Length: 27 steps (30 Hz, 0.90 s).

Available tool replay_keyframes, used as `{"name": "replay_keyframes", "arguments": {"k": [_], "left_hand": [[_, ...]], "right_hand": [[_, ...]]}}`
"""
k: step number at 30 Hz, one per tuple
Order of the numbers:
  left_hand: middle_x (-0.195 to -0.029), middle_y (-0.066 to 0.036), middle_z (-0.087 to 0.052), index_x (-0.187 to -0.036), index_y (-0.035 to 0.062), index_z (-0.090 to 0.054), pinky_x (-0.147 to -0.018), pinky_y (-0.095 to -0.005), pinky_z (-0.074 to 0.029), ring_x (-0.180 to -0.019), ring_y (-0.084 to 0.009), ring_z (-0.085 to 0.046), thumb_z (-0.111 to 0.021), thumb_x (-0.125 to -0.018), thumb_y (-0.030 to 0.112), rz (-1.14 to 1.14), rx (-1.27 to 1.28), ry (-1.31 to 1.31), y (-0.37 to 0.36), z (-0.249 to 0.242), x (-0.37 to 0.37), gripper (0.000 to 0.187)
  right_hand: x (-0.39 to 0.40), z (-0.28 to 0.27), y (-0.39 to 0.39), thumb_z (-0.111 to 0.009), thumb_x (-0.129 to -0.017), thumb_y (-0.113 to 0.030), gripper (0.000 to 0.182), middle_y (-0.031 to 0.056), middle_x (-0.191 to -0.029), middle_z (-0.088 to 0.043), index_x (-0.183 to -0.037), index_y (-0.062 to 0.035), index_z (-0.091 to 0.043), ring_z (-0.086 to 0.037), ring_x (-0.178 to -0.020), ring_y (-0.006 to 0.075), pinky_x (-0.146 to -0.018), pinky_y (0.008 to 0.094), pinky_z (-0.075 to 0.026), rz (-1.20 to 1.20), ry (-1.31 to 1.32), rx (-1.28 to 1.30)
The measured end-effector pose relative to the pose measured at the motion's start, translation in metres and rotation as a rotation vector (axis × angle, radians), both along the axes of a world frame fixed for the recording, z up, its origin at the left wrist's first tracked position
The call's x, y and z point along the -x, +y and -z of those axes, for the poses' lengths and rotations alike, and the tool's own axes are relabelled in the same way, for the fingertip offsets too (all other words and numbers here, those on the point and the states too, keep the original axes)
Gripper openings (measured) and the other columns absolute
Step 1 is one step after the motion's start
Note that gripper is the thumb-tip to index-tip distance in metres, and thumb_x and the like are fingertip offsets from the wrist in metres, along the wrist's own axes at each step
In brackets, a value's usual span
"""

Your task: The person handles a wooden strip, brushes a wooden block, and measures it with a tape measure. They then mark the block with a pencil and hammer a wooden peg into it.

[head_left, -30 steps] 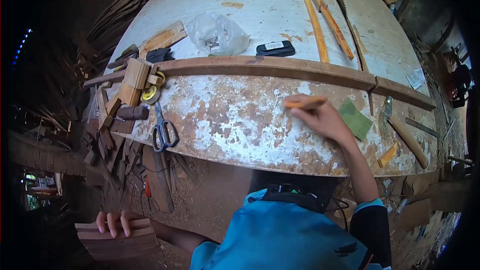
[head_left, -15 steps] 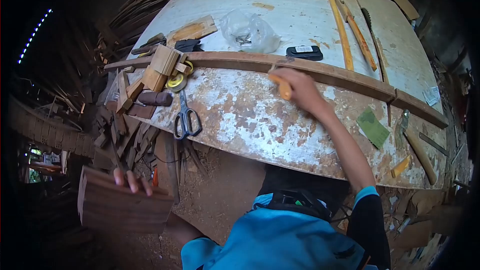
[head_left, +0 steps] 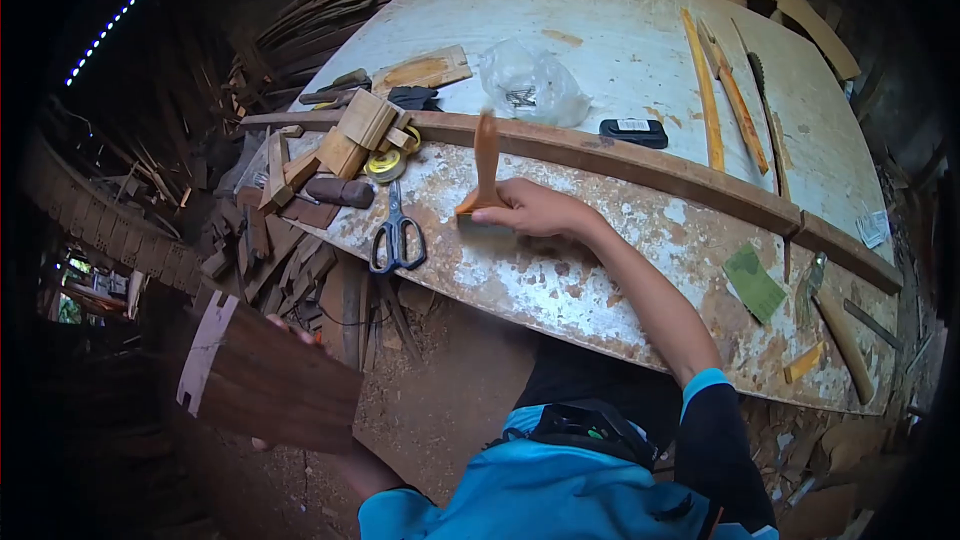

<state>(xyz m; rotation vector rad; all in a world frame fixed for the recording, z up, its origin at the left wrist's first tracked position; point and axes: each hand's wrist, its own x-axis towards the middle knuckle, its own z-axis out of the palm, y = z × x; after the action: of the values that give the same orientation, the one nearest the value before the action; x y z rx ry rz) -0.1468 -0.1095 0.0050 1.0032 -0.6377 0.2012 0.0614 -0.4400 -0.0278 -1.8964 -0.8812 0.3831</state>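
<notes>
My right hand [head_left: 537, 210] is closed around a paintbrush [head_left: 487, 165] above the near part of the workbench. The brush's orange-brown wooden handle points up, and its lower end is close to the paint-spotted bench top [head_left: 560, 285]. Off the bench's near edge, at lower left, my left hand [head_left: 298, 330] grips a dark wooden board [head_left: 280, 375] with a pale notched strip along one end. That hand's fingers show over the top edge; the rest is mostly behind the board. Black-handled scissors [head_left: 397, 240] lie left of the brush.
A long wooden beam [head_left: 610, 162] runs across the bench. Near its left end are wood blocks [head_left: 365, 125] and a yellow tape measure [head_left: 385, 165]. Beyond lie a plastic bag of nails [head_left: 535, 85] and a black case [head_left: 633, 133]. A hammer [head_left: 840, 330] and green sandpaper [head_left: 753, 283] lie right.
My right hand has moved left and nearer with the brush, whose handle now points up. The board in my left hand has turned, showing its pale notched end. The view has shifted slightly.
</notes>
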Motion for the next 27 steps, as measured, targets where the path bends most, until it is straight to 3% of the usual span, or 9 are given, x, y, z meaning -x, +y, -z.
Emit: {"name": "replay_keyframes", "arguments": {"k": [2,4,5,8,9,12,16,18,27], "left_hand": [[-0.136,-0.019,-0.025,-0.142,0.0036,-0.016,-0.092,-0.0522,-0.043,-0.115,-0.0383,-0.041,-0.088,-0.048,0.042,-0.101,0.042,0.004,-0.022,-0.005,0.004,0.124],[-0.137,-0.019,-0.026,-0.142,0.0049,-0.015,-0.094,-0.0516,-0.042,-0.116,-0.0387,-0.041,-0.087,-0.048,0.046,-0.052,0.088,-0.044,-0.034,0.001,-0.007,0.125],[-0.138,-0.02,-0.026,-0.143,0.0055,-0.015,-0.095,-0.0513,-0.041,-0.116,-0.0389,-0.04,-0.086,-0.048,0.047,-0.021,0.114,-0.07,-0.042,0.003,-0.012,0.126],[-0.134,-0.018,-0.034,-0.142,0.0057,-0.02,-0.096,-0.0458,-0.04,-0.117,-0.0356,-0.042,-0.083,-0.048,0.046,-0.097,0.169,0.019,-0.076,-0.002,-0.019,0.12],[-0.133,-0.018,-0.035,-0.141,0.0055,-0.022,-0.096,-0.0452,-0.04,-0.117,-0.0347,-0.042,-0.083,-0.048,0.045,-0.182,0.053,0.006,-0.08,0.001,-0.027,0.118],[-0.13,-0.016,-0.04,-0.139,0.005,-0.026,-0.095,-0.0433,-0.039,-0.117,-0.032,-0.043,-0.081,-0.048,0.041,-0.416,-0.31,-0.041,-0.08,0.022,-0.072,0.112],[-0.12,-0.018,-0.053,-0.122,0.0027,-0.051,-0.093,-0.0413,-0.041,-0.109,-0.0322,-0.053,-0.078,-0.049,0.036,-0.384,-0.961,-0.481,-0.188,-0.029,-0.114,0.085],[-0.122,-0.022,-0.053,-0.12,0.0117,-0.057,-0.093,-0.0411,-0.042,-0.112,-0.0338,-0.054,-0.079,-0.047,0.038,-0.17,-1.064,-0.316,-0.228,-0.015,-0.123,0.081],[-0.13,-0.022,-0.047,-0.123,0.0259,-0.054,-0.091,-0.042,-0.044,-0.109,-0.0377,-0.054,-0.076,-0.047,0.041,0.017,-1.463,-0.391,-0.292,0.016,-0.142,0.08]], "right_hand": [[0.012,0.001,0.001,-0.054,-0.091,-0.034,0.039,0.0136,-0.097,-0.065,-0.116,-0.0048,-0.058,-0.06,-0.09,0.0224,-0.081,0.0324,-0.047,0.103,0.021,-0.265],[0.005,0.018,0.002,-0.05,-0.091,-0.018,0.03,0.0128,-0.102,-0.064,-0.116,-0.0051,-0.059,-0.06,-0.093,0.024,-0.082,0.0342,-0.048,0.453,-0.526,-0.301],[0.014,0.019,-0.003,-0.045,-0.088,-0.007,0.032,0.0132,-0.108,-0.063,-0.116,-0.0062,-0.059,-0.059,-0.1,0.0256,-0.087,0.0361,-0.047,0.498,-0.082,0.044],[0.059,0.032,-0.01,-0.045,-0.089,-0.015,0.03,0.0156,-0.105,-0.063,-0.115,-0.0086,-0.06,-0.059,-0.098,0.0262,-0.089,0.0375,-0.046,0.175,-0.025,0.027],[0.087,-0.018,-0.023,-0.047,-0.091,-0.024,0.031,0.0167,-0.107,-0.063,-0.115,-0.0079,-0.059,-0.059,-0.101,0.0279,-0.092,0.0364,-0.044,0.012,0.212,0.269],[0.116,0.042,-0.061,-0.058,-0.088,-0.02,0.03,0.0115,-0.101,-0.065,-0.112,-0.0023,-0.06,-0.06,-0.097,0.0243,-0.085,0.0337,-0.045,-0.415,0.014,-0.157],[0.174,-0.019,-0.147,-0.063,-0.084,-0.019,0.034,0.0156,-0.1,-0.065,-0.112,0.0004,-0.059,-0.061,-0.095,0.0255,-0.085,0.0337,-0.045,0.544,0.099,-0.126],[0.173,0.01,-0.179,-0.064,-0.083,-0.021,0.037,0.018,-0.094,-0.064,-0.112,0.0013,-0.057,-0.061,-0.09,0.0281,-0.082,0.0343,-0.046,0.991,-0.049,-0.142],[0.249,-0.009,-0.21,-0.061,-0.081,-0.018,0.034,0.0157,-0.104,-0.056,-0.111,-0.0019,-0.057,-0.052,-0.099,0.0331,-0.086,0.0399,-0.043,1.055,-0.426,0.504]]}}
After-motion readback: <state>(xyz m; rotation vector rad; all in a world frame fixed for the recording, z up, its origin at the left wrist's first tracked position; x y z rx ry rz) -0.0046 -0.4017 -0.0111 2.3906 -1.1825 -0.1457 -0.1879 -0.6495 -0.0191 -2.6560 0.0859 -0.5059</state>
